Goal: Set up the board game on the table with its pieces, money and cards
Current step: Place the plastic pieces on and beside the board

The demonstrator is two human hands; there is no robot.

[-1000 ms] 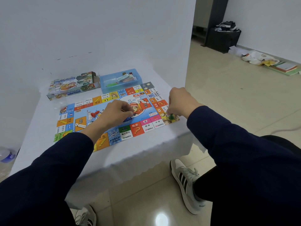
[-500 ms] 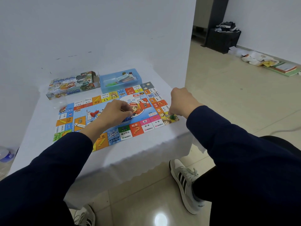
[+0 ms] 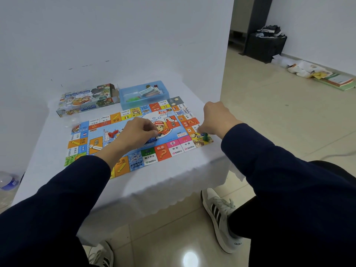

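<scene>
Head view: the right hand (image 3: 217, 118) has lifted slightly off the green pawn (image 3: 205, 136), which now stands free on the start corner at four o'clock of the game board (image 3: 134, 162). Its fingers are curled, and nothing shows in them, so that piece looks placed. The left hand (image 3: 134, 132) stays mid-board, fingertips pinched; on what, I cannot tell. A red piece (image 3: 112, 134) lies just beside it at nine o'clock. Money and cards wait in the blue tray (image 3: 123, 102) at twelve o'clock, the game box (image 3: 84, 101) at eleven; nothing blocks the reach.

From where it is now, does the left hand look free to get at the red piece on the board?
Probably yes: the left hand hovers just right of the red piece, with only bare board between them.
</scene>
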